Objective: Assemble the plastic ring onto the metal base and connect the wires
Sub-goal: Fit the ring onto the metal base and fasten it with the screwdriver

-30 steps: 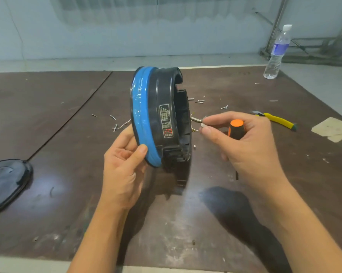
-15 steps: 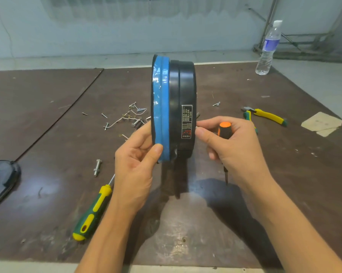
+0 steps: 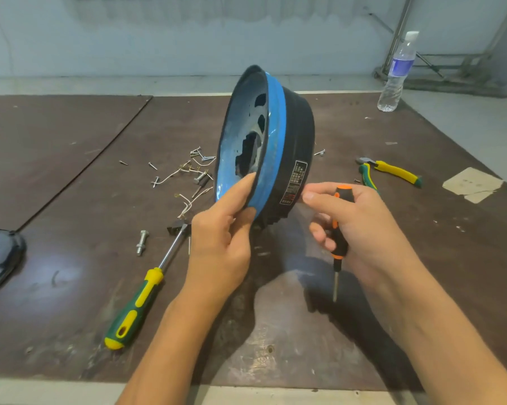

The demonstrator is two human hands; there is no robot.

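Shows a black plastic ring [image 3: 297,135] seated around a blue metal base [image 3: 240,133], held on edge over the table [image 3: 71,200], open face turned left. Pinched at the lower blue rim by the left hand [image 3: 220,232], thumb inside. Touched on the ring side by fingertips of the right hand [image 3: 363,226], otherwise curled round an orange-and-black screwdriver [image 3: 340,241]. Leaves loose wires [image 3: 188,203] on the table beyond, nearer the left hand, so probably reached from that side.

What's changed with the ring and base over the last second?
The left hand has swivelled the blue metal base and black plastic ring so the base's hollow inside, turned away before, now faces the camera. Left hand still grips the rim; right hand still holds the orange screwdriver.
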